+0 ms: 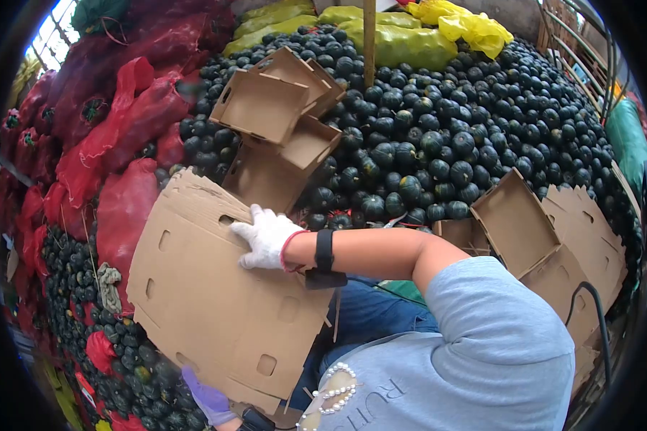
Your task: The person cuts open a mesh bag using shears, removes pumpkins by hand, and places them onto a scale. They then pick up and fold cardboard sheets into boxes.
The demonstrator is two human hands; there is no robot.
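Observation:
A stack of flat cardboard box blanks (216, 287) with punched slots lies tilted in front of me, over my jeans. My right hand (264, 238), in a white glove, rests on the upper part of the top blank beside a slot, its fingers spread. At the lower left edge of the stack is my left hand (208, 399) in a purple glove. Its fingers lie along that edge and grip it; part of the hand is hidden. Beyond the stack stand several folded cardboard trays (262, 106), piled on one another.
Dark green squashes (431, 144) are heaped ahead, and more (129, 352) lie at lower left. Red mesh sacks (122, 136) stand on the left, yellow sacks (399, 44) at the back. On the right are another tray (516, 223) and more flat cardboard (589, 248).

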